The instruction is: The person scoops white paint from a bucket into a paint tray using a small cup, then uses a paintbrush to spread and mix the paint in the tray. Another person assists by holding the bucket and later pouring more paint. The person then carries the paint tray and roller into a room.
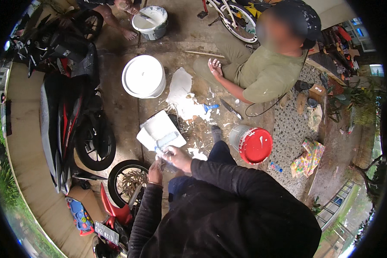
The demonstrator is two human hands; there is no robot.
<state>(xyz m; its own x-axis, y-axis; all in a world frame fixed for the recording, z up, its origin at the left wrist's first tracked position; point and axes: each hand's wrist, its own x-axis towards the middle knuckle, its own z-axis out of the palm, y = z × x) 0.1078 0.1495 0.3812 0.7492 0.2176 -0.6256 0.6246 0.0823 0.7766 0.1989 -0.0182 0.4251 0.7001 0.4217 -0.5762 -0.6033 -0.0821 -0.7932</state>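
Observation:
A white tray (152, 125) lies on the floor ahead of me, with a paint roller (167, 139) at its near end. My right hand (178, 158) is closed on the roller's handle at the tray's edge. My left hand (155, 171) is closed just beside it, its fingers near the handle; what they hold is hard to make out. Beyond the tray, spilled white material (180, 86) covers a sheet on the floor, with a blue-handled tool (210, 107) and a trowel-like blade (230, 108) near it.
A white lidded bucket (143, 74) and red-lidded bucket (255, 145) flank the work area. A seated co-worker (266, 73) is at right; another (112, 13) stirs an open bucket (149, 26) at the back. Motorbikes (69, 120) line the left; a bicycle (236, 21) stands behind.

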